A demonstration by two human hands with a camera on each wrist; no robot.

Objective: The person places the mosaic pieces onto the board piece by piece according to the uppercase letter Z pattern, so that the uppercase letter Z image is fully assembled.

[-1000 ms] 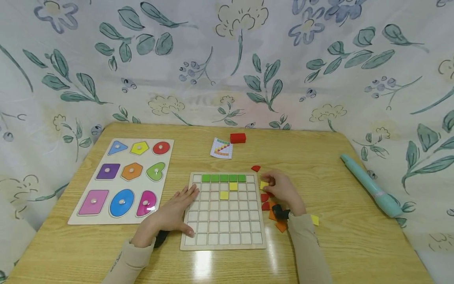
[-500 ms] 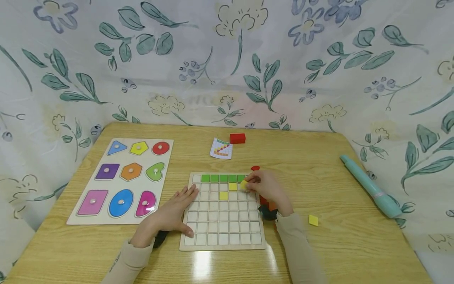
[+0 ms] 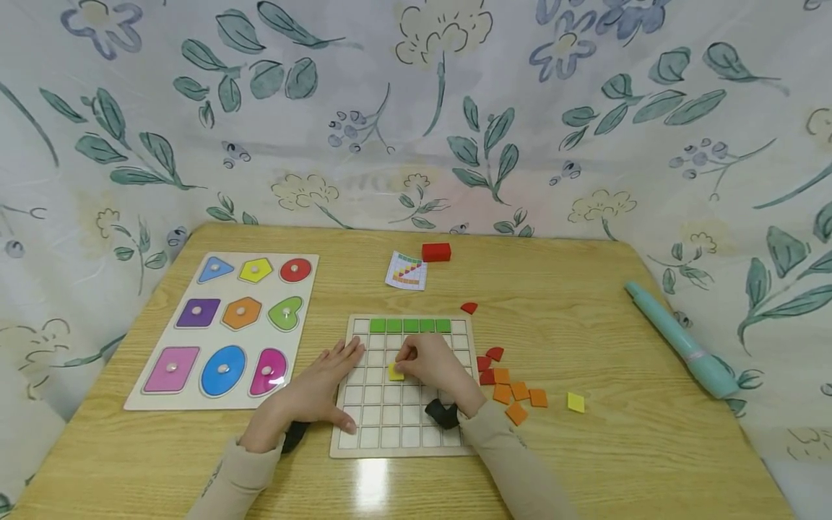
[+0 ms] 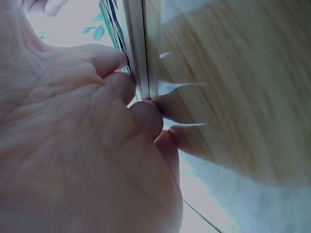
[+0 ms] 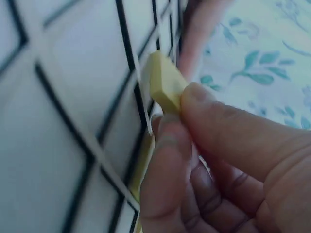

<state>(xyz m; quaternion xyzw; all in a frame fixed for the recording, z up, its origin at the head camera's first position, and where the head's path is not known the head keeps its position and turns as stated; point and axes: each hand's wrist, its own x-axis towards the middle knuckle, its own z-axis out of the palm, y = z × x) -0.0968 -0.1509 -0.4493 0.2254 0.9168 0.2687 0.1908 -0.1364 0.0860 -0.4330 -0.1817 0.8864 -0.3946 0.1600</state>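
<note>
A wooden grid board (image 3: 391,437) lies on the table with a row of several green square tiles (image 3: 411,326) along its top row. My right hand (image 3: 434,367) pinches a yellow square tile (image 5: 167,85) between thumb and fingers, close over a cell in the board's left half. In the right wrist view another yellow tile (image 5: 142,170) shows in the grid behind the fingers. The hand covers that part of the board in the head view. My left hand (image 3: 325,390) rests along the board's left edge, fingers extended and thumb spread near the lower corner.
Right of the board lie several red quarter-circle pieces (image 3: 484,363), several orange tiles (image 3: 519,391) and a yellow tile (image 3: 575,402). Behind it are a pattern card (image 3: 406,271) and a red block (image 3: 436,252). A shape puzzle (image 3: 242,313) lies left, a teal stick-shaped object (image 3: 679,338) right.
My right hand has picked up the yellow tile beside the board's right edge and carried it left over the grid, uncovering the orange and red pieces. The left hand has stayed put.
</note>
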